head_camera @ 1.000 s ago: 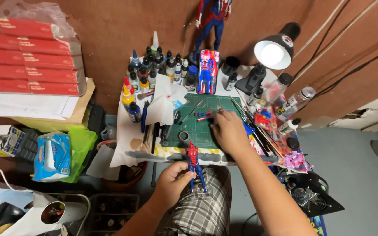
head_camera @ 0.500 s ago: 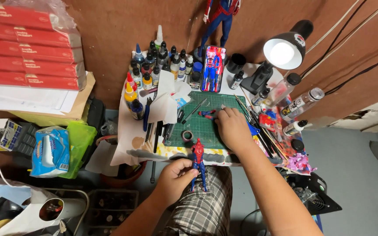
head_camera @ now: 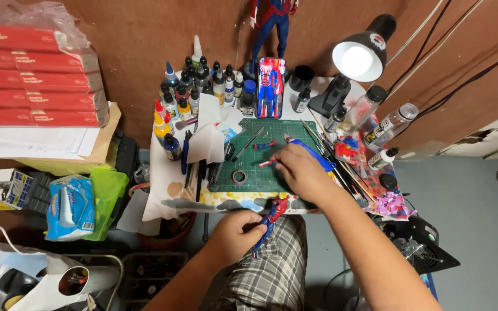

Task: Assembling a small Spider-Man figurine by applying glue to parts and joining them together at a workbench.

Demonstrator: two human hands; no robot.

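**Head view: figure in left hand, small red part at right fingertips**

Head view (only one on hand):

- Left hand point(head_camera: 234, 233) wrapped around a small red-and-blue action figure point(head_camera: 270, 219), fingers curled and pressed onto torso and legs. Held over the lap, just below the near edge of the small table point(head_camera: 162, 173).
- Figure's long axis tilted: head up-right toward the table edge, legs down-left past the palm.
- Right hand point(head_camera: 301, 173) out over the green cutting mat point(head_camera: 272, 138), fingertips bunched and pinching a small red-and-white piece point(head_camera: 267, 163) (too small to identify; could be a figure part or a brush tip).
- Key relation: pinched piece sits above and slightly left of the figure's head, mat edge between them. Right hand nearer the piece, left hand alone on the figure.
- Loose on the mat: another small red part point(head_camera: 263, 145), a roll of tape point(head_camera: 239, 177), a blue-handled tool point(head_camera: 309, 152) partly under the right hand.
- Behind: cluster of paint dropper bottles point(head_camera: 197, 86), phone point(head_camera: 271, 86) showing a matching figure, lit desk lamp point(head_camera: 359, 57).
- Far left: stacked red boxes point(head_camera: 36, 75), wet-wipe pack point(head_camera: 67, 207).
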